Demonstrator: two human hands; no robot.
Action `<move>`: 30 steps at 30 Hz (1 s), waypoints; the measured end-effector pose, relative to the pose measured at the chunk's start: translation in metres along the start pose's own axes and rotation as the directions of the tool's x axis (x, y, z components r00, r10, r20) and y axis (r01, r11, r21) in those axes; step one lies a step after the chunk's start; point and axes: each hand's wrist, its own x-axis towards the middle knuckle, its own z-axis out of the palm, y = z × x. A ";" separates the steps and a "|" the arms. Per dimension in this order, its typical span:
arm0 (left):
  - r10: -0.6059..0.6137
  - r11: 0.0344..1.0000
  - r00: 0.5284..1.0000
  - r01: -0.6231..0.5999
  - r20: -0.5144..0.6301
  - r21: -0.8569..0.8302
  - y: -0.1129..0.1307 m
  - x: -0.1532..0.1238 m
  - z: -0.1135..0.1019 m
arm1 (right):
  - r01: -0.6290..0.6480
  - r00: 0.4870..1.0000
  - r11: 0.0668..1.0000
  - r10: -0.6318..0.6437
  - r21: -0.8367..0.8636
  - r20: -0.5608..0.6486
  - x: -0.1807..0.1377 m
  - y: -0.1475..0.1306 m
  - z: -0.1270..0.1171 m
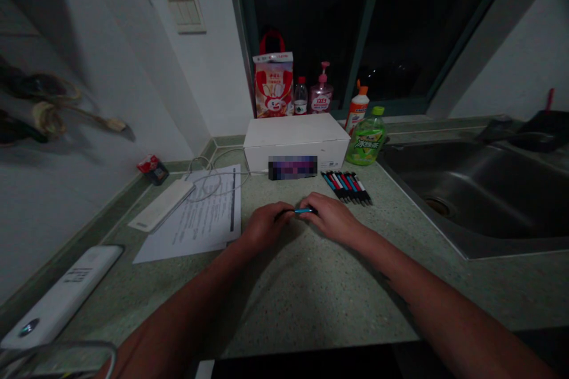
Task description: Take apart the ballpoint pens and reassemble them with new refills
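Observation:
Both my hands rest on the green speckled counter (311, 284), meeting at its middle. My left hand (264, 226) and my right hand (331, 217) are each closed on an end of a blue pen (303, 211), which lies level between them. Just behind my right hand lies a row of several pens (347, 186) with blue, red and black barrels, side by side in front of a white box (296, 141).
A printed sheet (200, 219) lies left of my hands with a white power bank (162, 204) and cable on it. Another white device (62, 296) sits at the near left. A steel sink (480, 189) fills the right. Bottles (365, 137) and a bag (273, 84) stand by the dark window.

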 end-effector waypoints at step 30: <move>-0.001 0.994 1.000 0.002 -0.007 0.114 0.005 -0.001 -0.003 | 0.051 0.996 0.997 -0.047 0.054 -0.076 0.000 0.005 0.003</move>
